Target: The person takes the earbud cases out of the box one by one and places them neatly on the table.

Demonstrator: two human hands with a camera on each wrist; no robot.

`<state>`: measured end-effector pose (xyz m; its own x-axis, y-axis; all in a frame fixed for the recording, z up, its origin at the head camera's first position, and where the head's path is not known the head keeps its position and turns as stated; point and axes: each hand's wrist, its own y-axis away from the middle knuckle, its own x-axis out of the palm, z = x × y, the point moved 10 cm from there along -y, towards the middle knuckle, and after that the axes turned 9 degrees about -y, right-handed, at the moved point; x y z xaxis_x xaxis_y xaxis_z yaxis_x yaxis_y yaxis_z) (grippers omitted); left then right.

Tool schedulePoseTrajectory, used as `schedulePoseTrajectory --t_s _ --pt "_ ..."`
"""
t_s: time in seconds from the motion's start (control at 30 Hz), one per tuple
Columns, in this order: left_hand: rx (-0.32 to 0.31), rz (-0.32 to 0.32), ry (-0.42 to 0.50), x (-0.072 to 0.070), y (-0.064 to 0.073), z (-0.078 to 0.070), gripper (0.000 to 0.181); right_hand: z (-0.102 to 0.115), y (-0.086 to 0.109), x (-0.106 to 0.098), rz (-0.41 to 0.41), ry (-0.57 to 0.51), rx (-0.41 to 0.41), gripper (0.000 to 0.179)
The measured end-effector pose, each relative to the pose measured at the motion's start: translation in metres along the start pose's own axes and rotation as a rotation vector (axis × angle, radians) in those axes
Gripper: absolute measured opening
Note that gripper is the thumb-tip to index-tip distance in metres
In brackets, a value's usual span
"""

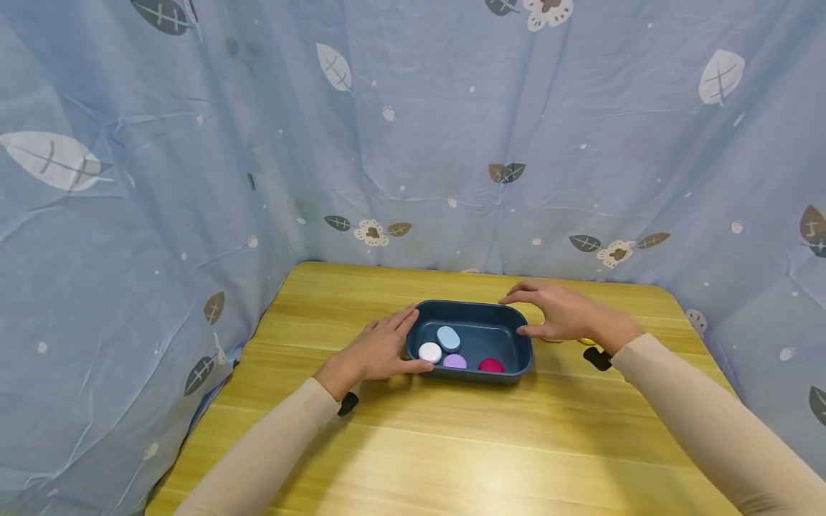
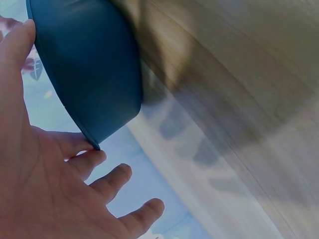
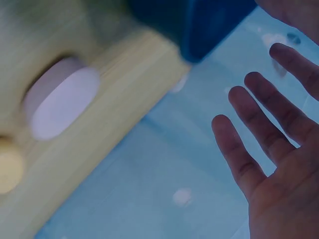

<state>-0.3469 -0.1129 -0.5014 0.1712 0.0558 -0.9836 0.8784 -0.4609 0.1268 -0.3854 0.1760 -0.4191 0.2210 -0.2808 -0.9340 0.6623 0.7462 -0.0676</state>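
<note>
A dark blue rectangular tub [image 1: 464,373] stands on the table with small rounded pieces inside. They are a white disc [image 1: 429,352], a light blue oval piece [image 1: 448,339], a lilac piece [image 1: 454,362] and a red piece [image 1: 491,365]. My left hand [image 1: 386,347] spans the tub's left end, its thumb at the front rim and its forefinger touching the rim further back. The other left fingers spread loosely past the rim in the left wrist view. At the tub's right end hovers my right hand [image 1: 560,312], fingers extended and nothing held.
Right of the tub, a pale lilac disc [image 3: 65,102] and a yellow piece [image 3: 9,164] lie on the wooden table [image 1: 413,459], partly hidden by the right hand in the head view. A blue leaf-patterned curtain [image 1: 439,143] hangs behind the table and along both sides.
</note>
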Motion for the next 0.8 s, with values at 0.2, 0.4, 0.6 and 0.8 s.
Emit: schedulePoseTrajectory --t_s 0.2,0.4,0.6,0.8 --pt "-0.006 -0.001 0.010 -0.002 0.001 -0.002 0.125 0.023 -0.028 0.016 0.069 -0.008 -0.025 0.056" --pt "-0.013 0.000 0.006 -0.002 0.001 -0.002 0.126 0.038 -0.053 0.032 0.112 -0.026 -0.062 0.060" --pt "-0.009 0.002 0.007 -0.002 0.001 -0.002 0.126 0.046 -0.074 0.054 0.172 -0.017 -0.128 0.060" --pt "0.002 0.004 0.003 -0.003 0.001 -0.004 0.125 0.048 -0.088 0.075 0.263 -0.051 -0.125 0.064"
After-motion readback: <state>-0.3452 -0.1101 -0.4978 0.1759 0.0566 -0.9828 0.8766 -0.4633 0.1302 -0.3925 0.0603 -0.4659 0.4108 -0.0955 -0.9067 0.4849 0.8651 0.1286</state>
